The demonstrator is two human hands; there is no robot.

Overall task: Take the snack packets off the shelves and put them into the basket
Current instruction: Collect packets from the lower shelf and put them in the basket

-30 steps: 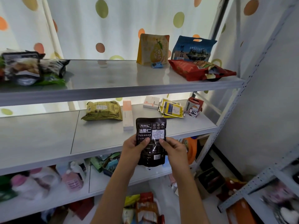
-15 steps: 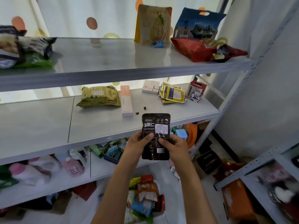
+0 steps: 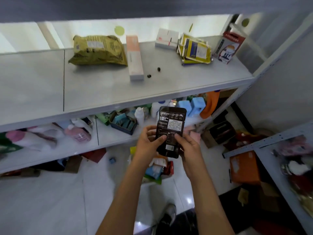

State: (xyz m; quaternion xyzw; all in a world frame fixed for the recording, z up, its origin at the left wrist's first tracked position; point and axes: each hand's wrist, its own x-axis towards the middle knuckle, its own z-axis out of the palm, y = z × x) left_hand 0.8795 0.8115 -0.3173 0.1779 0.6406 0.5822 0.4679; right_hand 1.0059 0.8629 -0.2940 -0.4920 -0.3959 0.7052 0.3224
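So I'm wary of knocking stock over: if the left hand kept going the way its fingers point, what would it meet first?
The left hand already holds the black packet. Beyond it, probably the white bottles on the lower shelf, though depth is unclear.

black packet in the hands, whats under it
Below the black packet sit colourful packets heaped on the floor; the packet and both hands cover most of the heap, so no basket rim shows.

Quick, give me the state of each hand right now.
Left hand: holds the black snack packet by its left edge, thumb on the front.
Right hand: holds the same packet by its right edge, thumb on the front.
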